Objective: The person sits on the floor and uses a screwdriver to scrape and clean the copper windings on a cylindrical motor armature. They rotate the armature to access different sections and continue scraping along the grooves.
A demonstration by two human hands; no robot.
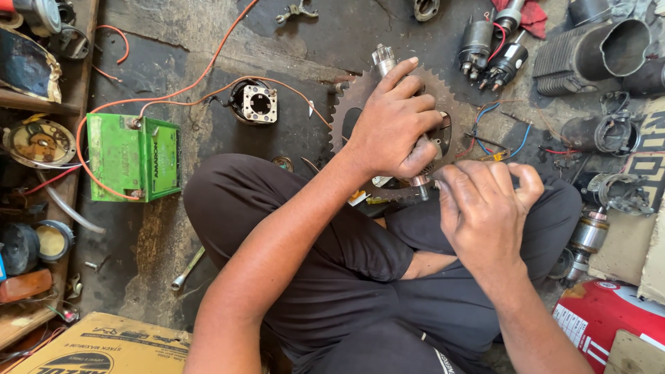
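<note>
The left hand [393, 125] is clenching around a starter armature [402, 104] held over the lap above a big toothed sprocket [357, 104], while the right hand [481, 208] is pinching at the lower shaft end [420, 184], its fingertips closed on something too small to tell, so the work on that end is looking only partly done. Among the containers, a dark round tin [54, 240] at the left is holding yellowish grease, and the open grey cylinder [609, 48] is showing nothing inside

Left hand [393, 125] gripping armature [402, 104] over sprocket [346, 104], right hand [481, 204] fingers pinched at its shaft end, green battery [135, 158] nearby
</note>
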